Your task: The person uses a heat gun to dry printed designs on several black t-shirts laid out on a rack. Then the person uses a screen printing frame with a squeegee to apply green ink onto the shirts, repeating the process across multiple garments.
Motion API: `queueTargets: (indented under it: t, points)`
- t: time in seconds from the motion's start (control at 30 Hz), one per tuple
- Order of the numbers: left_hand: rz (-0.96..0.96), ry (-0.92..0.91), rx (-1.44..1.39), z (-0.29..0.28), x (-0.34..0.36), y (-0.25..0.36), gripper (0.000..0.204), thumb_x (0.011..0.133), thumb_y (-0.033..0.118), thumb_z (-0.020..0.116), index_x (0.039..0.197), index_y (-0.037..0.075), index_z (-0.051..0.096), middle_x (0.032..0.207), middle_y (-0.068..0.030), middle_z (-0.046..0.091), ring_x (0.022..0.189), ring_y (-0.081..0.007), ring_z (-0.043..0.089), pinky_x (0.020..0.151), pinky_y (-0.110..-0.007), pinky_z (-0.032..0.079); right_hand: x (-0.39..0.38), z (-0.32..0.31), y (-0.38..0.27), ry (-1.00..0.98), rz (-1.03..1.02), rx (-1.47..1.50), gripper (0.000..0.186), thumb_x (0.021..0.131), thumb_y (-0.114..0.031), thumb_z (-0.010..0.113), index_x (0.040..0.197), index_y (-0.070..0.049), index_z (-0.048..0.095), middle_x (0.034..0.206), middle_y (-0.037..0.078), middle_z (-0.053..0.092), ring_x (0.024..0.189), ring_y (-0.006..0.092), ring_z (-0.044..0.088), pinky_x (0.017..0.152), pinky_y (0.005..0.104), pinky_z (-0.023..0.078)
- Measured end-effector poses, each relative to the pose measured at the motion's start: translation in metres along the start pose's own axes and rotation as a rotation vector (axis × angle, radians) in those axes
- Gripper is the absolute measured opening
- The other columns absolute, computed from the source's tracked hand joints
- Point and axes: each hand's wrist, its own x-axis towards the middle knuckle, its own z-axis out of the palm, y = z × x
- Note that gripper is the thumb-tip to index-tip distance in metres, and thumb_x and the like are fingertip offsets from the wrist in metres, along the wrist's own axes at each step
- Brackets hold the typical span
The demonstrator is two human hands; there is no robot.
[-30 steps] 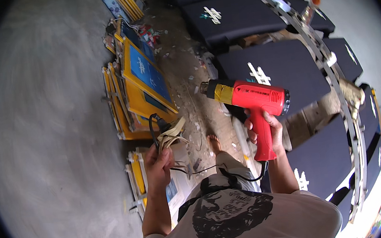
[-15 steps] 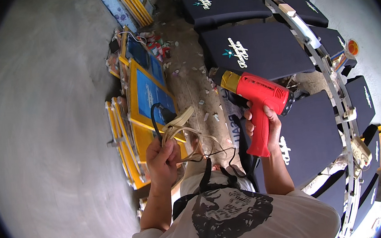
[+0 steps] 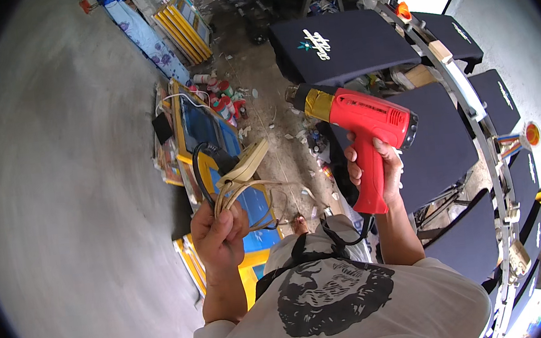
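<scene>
My right hand (image 3: 389,169) is wrapped round the handle of a red heat gun (image 3: 370,123), with yellow tape round the base of its dark nozzle. The nozzle points to the far left, and a black cord leaves the bottom of the handle. My left hand (image 3: 219,236) is closed on a bunched beige cable (image 3: 272,183) and a loop of black cord (image 3: 198,176). Just above that fist sits a cream extension socket (image 3: 249,162), with a black plug (image 3: 220,157) in it. Both hands are held up in front of my body, apart from each other.
Black cloth-covered boards, one with a printed design (image 3: 343,44), line a curved metal rail (image 3: 454,76) on the right. Yellow-framed screens (image 3: 180,31) lean along the grey wall (image 3: 77,187) at left. Bottles and jars (image 3: 224,98) stand beside the littered floor (image 3: 272,113).
I have moved forward along the aisle, so boards and frames have shifted toward me. The extension socket has turned and shows more clearly. Both hands keep their hold.
</scene>
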Motion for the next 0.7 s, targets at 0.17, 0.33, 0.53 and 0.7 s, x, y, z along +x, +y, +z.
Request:
queueTargets:
  t: [0.17, 0.33, 0.53, 0.7]
  points:
    - [0.017, 0.034, -0.048, -0.029, 0.127, -0.011, 0.022, 0.099, 0.021, 0.063, 0.095, 0.001, 0.054, 0.065, -0.0006, 0.042, 0.051, -0.0069, 0.032, 0.047, -0.026, 0.025, 0.13, 0.007, -0.002, -0.018, -0.022, -0.002, 0.055, 0.095, -0.042, 0.062, 0.13, 0.0, 0.055, 0.089, 0.013, 0.064, 0.055, 0.0188, 0.06, 0.046, 0.0286, 0.052]
    - [-0.009, 0.001, -0.129, -0.066, 0.269, -0.034, 0.021, 0.101, 0.02, 0.062, 0.095, 0.001, 0.053, 0.066, -0.0009, 0.04, 0.052, -0.0071, 0.03, 0.048, -0.026, 0.026, 0.272, 0.006, 0.002, 0.011, -0.013, 0.039, 0.055, 0.095, -0.042, 0.062, 0.13, 0.0, 0.055, 0.089, 0.013, 0.065, 0.055, 0.0189, 0.061, 0.046, 0.0283, 0.052]
    - [0.009, 0.059, -0.156, -0.092, 0.471, -0.041, 0.02, 0.104, 0.02, 0.056, 0.098, 0.001, 0.055, 0.066, -0.0002, 0.038, 0.052, -0.0066, 0.03, 0.046, -0.024, 0.025, 0.467, 0.015, -0.011, 0.032, -0.019, 0.076, 0.054, 0.094, -0.043, 0.063, 0.128, -0.002, 0.056, 0.089, 0.011, 0.065, 0.055, 0.0171, 0.06, 0.047, 0.0277, 0.051]
    - [-0.002, 0.031, -0.141, -0.105, 0.638, -0.037, 0.021, 0.107, 0.02, 0.052, 0.103, 0.0, 0.057, 0.065, 0.0015, 0.037, 0.049, -0.0066, 0.028, 0.045, -0.025, 0.024, 0.619, 0.042, -0.042, 0.073, -0.081, 0.047, 0.053, 0.094, -0.043, 0.065, 0.128, -0.003, 0.056, 0.089, 0.009, 0.064, 0.059, 0.0168, 0.061, 0.05, 0.0278, 0.049]
